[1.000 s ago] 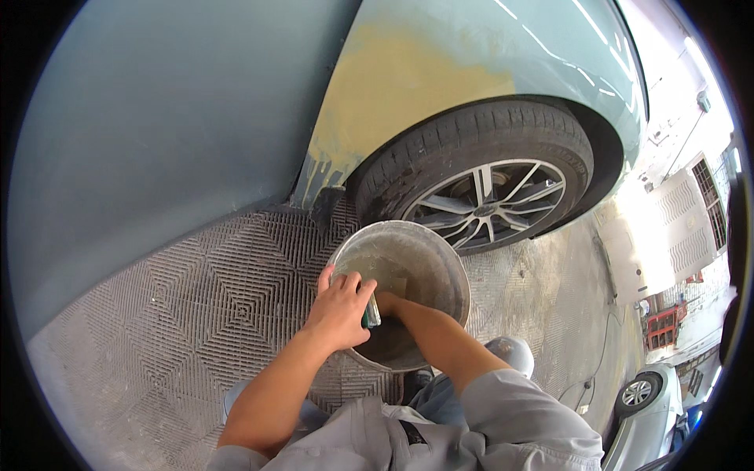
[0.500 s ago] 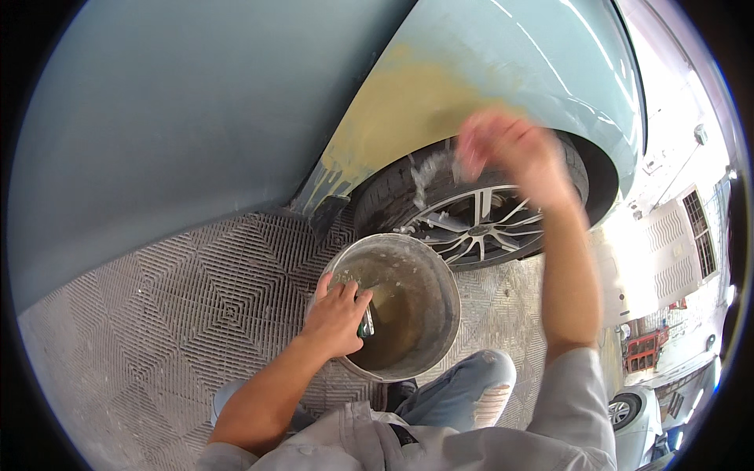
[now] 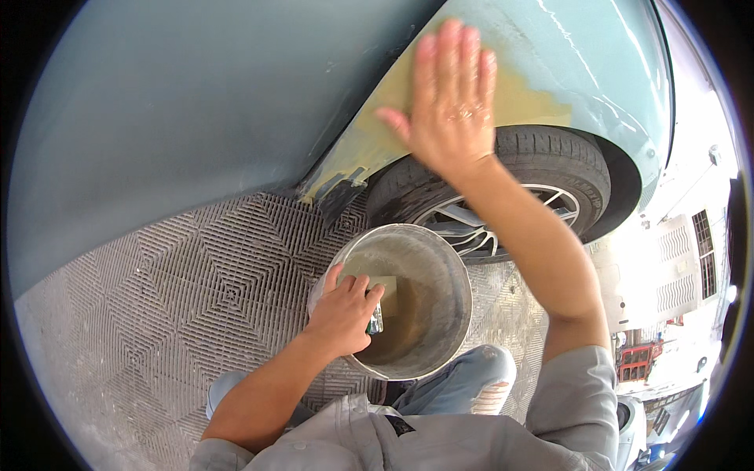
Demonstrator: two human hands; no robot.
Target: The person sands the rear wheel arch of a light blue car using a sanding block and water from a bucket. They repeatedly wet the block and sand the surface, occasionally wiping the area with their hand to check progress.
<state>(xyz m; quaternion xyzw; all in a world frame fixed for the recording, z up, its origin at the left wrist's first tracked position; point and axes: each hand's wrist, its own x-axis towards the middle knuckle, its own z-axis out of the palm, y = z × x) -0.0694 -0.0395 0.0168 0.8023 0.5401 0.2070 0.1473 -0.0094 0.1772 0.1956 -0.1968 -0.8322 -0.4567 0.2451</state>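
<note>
Right grip [image 3: 452, 118] wide and flat over matte yellow-tan patch [image 3: 528, 98] on pale blue-green fender [image 3: 569, 67]; left grip [image 3: 340, 315], farther off, holds small green-and-silver block [image 3: 376, 320] at round grey bucket [image 3: 441, 286].

You sported a grey short-sleeved shirt [image 3: 471, 443], dark patch [image 3: 399, 425] in front, and pale blue jeans [image 3: 452, 383], ripped at one knee!

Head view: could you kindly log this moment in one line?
left hand: holding green object at round grey bucket; right hand: open, over yellow-patched blue car fender
</note>
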